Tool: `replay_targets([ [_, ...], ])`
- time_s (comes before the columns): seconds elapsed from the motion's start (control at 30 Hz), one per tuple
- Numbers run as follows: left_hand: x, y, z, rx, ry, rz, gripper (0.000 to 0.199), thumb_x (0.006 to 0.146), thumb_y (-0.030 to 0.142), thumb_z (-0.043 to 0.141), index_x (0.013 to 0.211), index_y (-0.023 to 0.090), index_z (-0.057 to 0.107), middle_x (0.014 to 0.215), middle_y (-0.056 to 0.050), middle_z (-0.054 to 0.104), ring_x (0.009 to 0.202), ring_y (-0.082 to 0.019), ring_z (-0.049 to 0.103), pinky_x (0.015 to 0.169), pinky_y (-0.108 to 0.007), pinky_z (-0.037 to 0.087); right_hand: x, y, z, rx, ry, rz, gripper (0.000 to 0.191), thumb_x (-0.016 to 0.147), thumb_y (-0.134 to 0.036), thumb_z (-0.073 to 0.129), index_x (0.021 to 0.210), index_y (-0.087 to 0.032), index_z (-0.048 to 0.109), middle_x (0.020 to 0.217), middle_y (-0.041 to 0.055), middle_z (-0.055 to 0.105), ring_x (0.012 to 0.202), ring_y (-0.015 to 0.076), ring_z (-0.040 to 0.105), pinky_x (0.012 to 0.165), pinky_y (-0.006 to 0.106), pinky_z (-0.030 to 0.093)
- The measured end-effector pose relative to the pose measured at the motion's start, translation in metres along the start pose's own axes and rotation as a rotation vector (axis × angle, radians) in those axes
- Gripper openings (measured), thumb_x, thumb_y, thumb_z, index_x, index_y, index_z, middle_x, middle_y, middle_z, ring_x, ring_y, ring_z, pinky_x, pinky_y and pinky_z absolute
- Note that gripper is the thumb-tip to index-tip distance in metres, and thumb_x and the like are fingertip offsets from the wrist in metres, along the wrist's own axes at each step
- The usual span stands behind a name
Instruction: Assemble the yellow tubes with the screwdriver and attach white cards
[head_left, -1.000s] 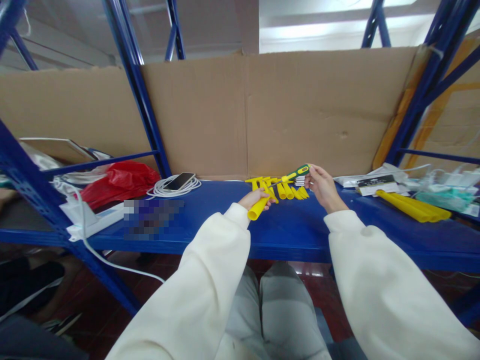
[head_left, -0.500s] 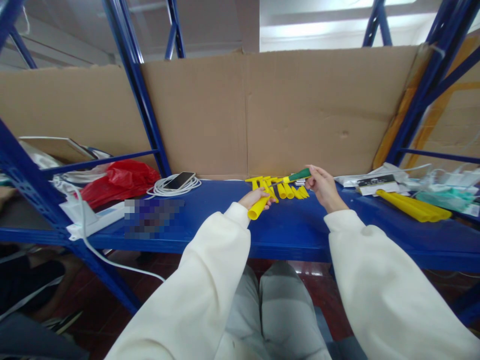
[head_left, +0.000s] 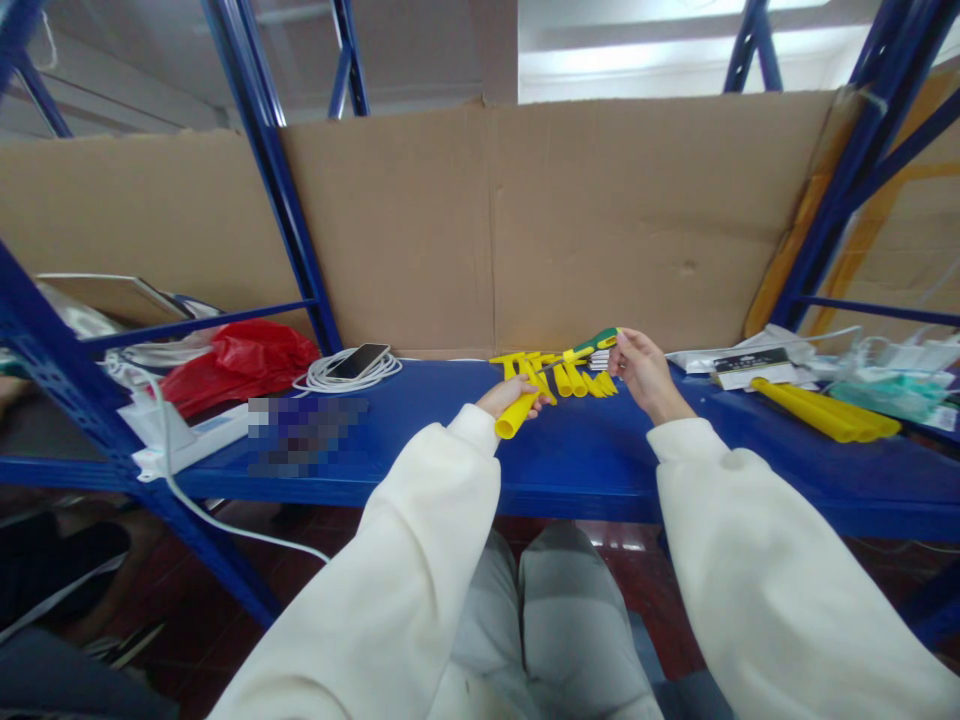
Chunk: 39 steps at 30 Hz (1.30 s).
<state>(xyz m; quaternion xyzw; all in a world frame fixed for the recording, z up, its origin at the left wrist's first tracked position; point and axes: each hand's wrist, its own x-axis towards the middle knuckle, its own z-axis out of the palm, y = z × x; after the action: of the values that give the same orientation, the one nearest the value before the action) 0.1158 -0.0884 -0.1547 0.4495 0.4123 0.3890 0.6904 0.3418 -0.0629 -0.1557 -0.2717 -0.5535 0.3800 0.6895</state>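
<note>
My left hand (head_left: 504, 397) is wrapped round a yellow tube (head_left: 514, 416), its open end facing me. A screwdriver (head_left: 596, 345) with a green and yellow handle reaches from my right hand (head_left: 643, 370) toward the tube, its shaft close to my left fingers. My right fingers are closed at the end of the handle. Where the screwdriver's tip meets the tube is too small to make out. Several short yellow pieces (head_left: 571, 381) lie on the blue shelf just behind and beside my left hand.
On the blue shelf (head_left: 435, 440), a phone (head_left: 360, 362) rests on a coiled white cable, with a red bag (head_left: 247, 362) farther left. Long yellow tubes (head_left: 825, 410) and a black-and-white box (head_left: 756, 368) lie at the right. Cardboard (head_left: 600, 220) stands behind.
The screwdriver's handle has turned, showing more yellow, and its end sits slightly higher. My right fingers have shifted a little at the handle's end. My left hand and the tube have hardly moved.
</note>
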Motion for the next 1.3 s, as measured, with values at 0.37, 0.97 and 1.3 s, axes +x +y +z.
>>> replay_targets([
  [0.37,-0.012,0.004,0.010,0.059,0.061,0.000,0.046,0.093,0.002,0.036,0.136,0.016,0.034,0.077,-0.004,0.066,0.041,-0.008,0.048,0.039,-0.016,0.038,0.000,0.000,0.000,0.003,0.030,0.044,0.041,0.067,-0.052,0.083,0.075,-0.024,0.053,0.043,-0.0093,0.044,0.038,0.0085,0.041,0.037,0.020,0.033],
  [0.97,0.006,-0.003,-0.005,0.022,-0.016,0.016,0.038,0.091,0.011,0.051,0.128,0.017,0.043,0.086,-0.007,0.068,0.048,-0.008,0.052,0.042,-0.017,0.042,-0.001,-0.004,0.001,0.046,-0.014,0.050,0.041,0.064,-0.050,0.085,0.079,-0.024,0.057,0.050,-0.0081,0.052,0.041,0.0084,0.047,0.040,0.020,0.037],
  [1.3,-0.010,0.003,0.008,0.075,0.035,0.001,0.047,0.093,0.002,0.036,0.139,0.016,0.035,0.081,-0.006,0.067,0.043,-0.008,0.049,0.040,-0.017,0.039,-0.001,-0.003,0.001,0.006,0.024,0.082,0.044,0.064,-0.054,0.084,0.082,-0.023,0.059,0.047,-0.0078,0.053,0.039,0.0093,0.049,0.039,0.020,0.038],
])
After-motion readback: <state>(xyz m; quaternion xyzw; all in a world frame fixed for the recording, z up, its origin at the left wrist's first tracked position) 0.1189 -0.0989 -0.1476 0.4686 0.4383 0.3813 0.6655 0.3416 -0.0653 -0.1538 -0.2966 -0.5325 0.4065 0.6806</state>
